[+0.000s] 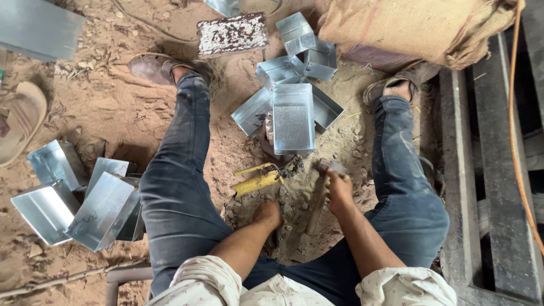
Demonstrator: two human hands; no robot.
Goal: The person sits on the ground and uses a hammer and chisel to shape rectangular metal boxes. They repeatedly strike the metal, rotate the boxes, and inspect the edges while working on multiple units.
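I sit on sandy ground with my legs apart. My right hand point(340, 190) is closed around the wooden handle of a hammer point(326, 173), whose metal head lies near the ground just above the hand. My left hand point(268, 214) rests low on the dirt between my knees, fingers curled, nothing visibly in it. Just beyond it lies a pair of yellow-handled snips point(258, 178). A folded sheet-metal tray point(293, 118) stands in front of me atop a pile of similar trays point(294, 68).
More bent sheet-metal pieces point(85, 201) lie by my left leg. A burlap sack point(419, 25) sits at upper right beside a dark metal frame point(487, 170) with an orange cord. A rusty painted block point(232, 34) lies at top; a sandal point(20, 122) at left.
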